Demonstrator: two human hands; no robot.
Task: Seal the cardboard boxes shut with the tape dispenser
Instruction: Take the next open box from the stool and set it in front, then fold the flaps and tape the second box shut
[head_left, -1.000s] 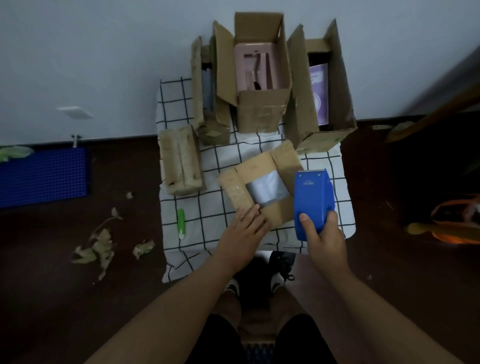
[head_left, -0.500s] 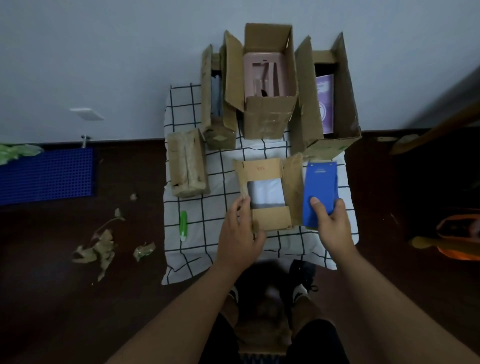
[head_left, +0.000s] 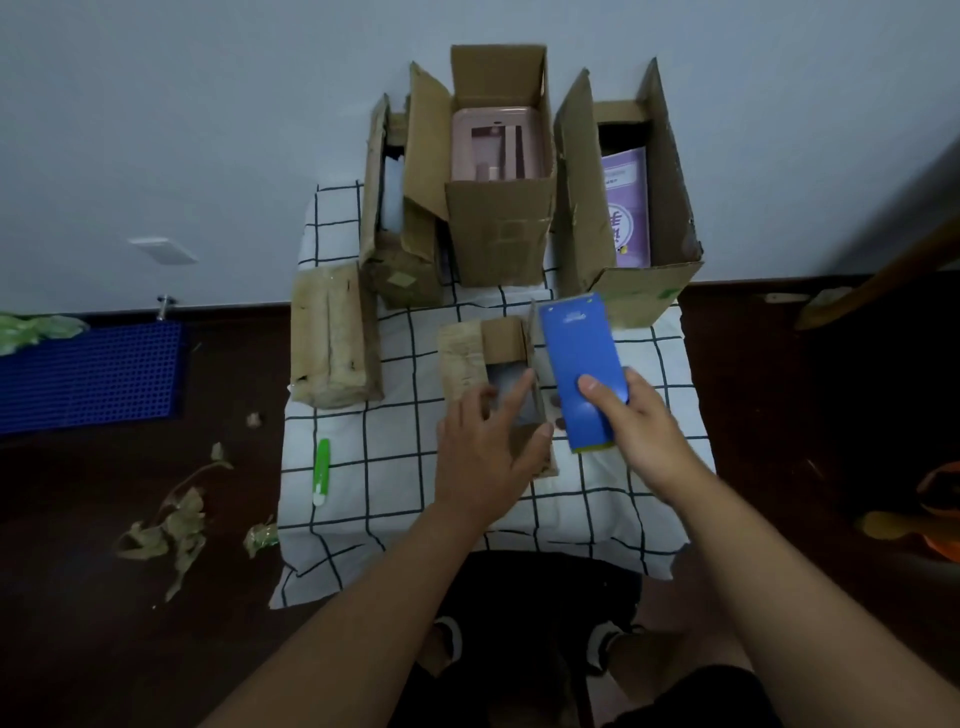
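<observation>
Small brown cardboard box (head_left: 493, 374), flaps part open, mid-cloth. Left hand (head_left: 488, 457) presses flaps, fingers spread. Right hand (head_left: 636, 431) grips blue plastic tape dispenser (head_left: 579, 369) beside it. Close flaps flush before taping the seam.

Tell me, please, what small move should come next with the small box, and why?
Probably fold the small box's flaps shut with the left hand: its top is open, contents showing, while the right hand holds the blue tape dispenser ready beside it.
</observation>
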